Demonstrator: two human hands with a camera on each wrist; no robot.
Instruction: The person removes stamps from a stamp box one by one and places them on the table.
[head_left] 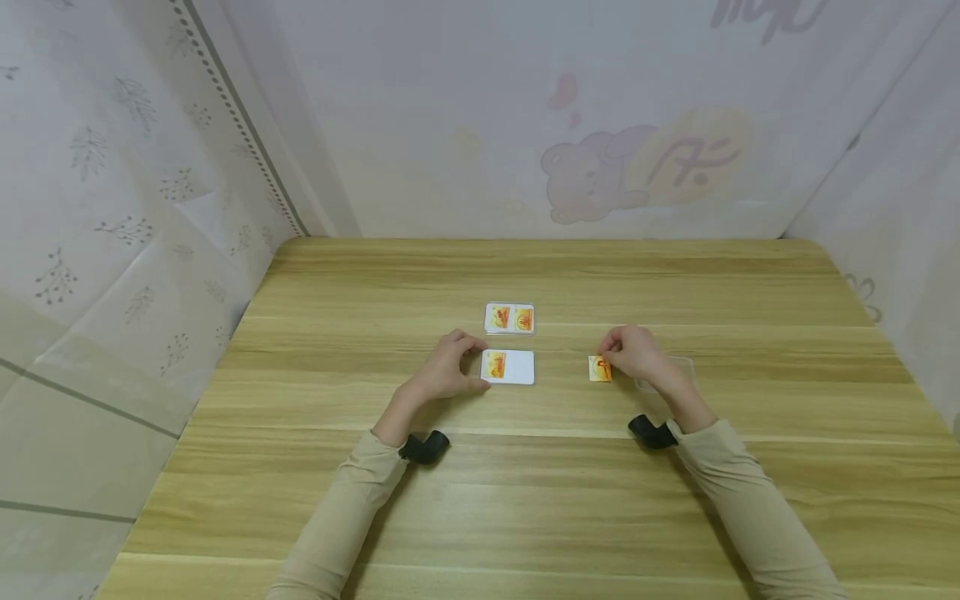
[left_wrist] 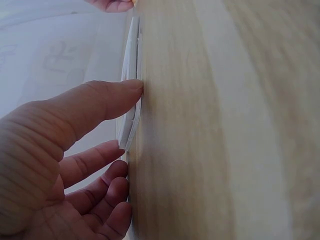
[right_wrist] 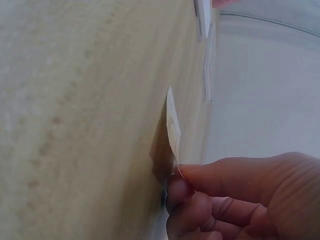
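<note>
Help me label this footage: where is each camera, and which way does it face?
Head: worn on the head, facing forward and down over the table; the left hand, right hand and sleeves show.
Left wrist: on that wrist, facing along the table toward the left hand gripping the white panel; right-hand fingers show at top.
Right wrist: on that wrist, facing along the table toward the right hand pinching the small card.
Head and left wrist share the white panel; head and right wrist share the small card.
</note>
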